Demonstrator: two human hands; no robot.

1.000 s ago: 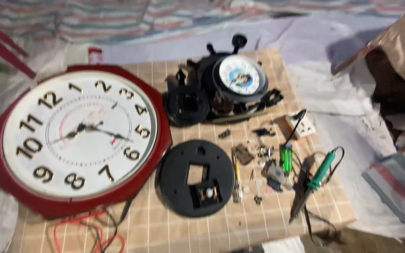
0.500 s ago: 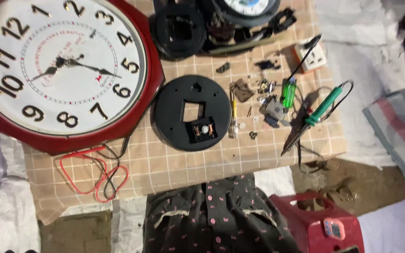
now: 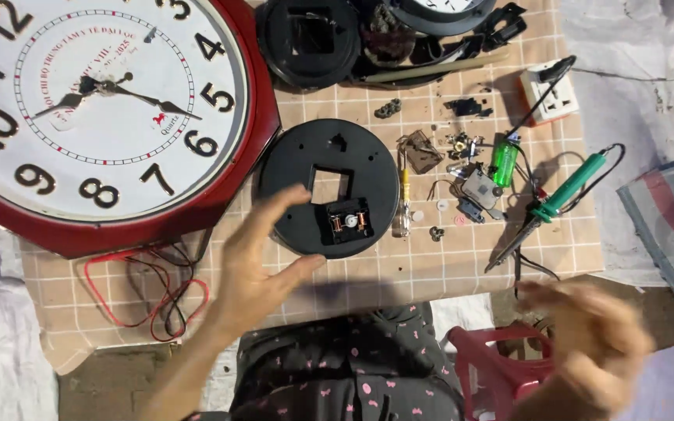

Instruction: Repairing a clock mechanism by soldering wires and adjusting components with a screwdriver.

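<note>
My left hand (image 3: 253,269) is open, its fingers spread, reaching toward the lower left edge of a round black clock back plate (image 3: 298,164) that lies flat on a checked cloth (image 3: 423,265). A small clock movement with a copper coil (image 3: 348,222) sits in the plate's lower right. My right hand (image 3: 587,343) is blurred at the lower right, fingers apart, holding nothing, just below the cloth's front edge. A green-handled soldering iron (image 3: 563,199) lies beyond it.
A big red-framed wall clock (image 3: 95,109) covers the left. Red and black wires (image 3: 157,288) trail below it. Black clock housings (image 3: 310,39) sit at the top, a white power socket (image 3: 549,93) at upper right, a green battery (image 3: 502,162) and small parts mid-right. A red stool (image 3: 493,366) stands near my knees.
The view has tilted down and closer to the cloth. Both of my hands have come into view from below, the left one reaching up to the black back plate.
</note>
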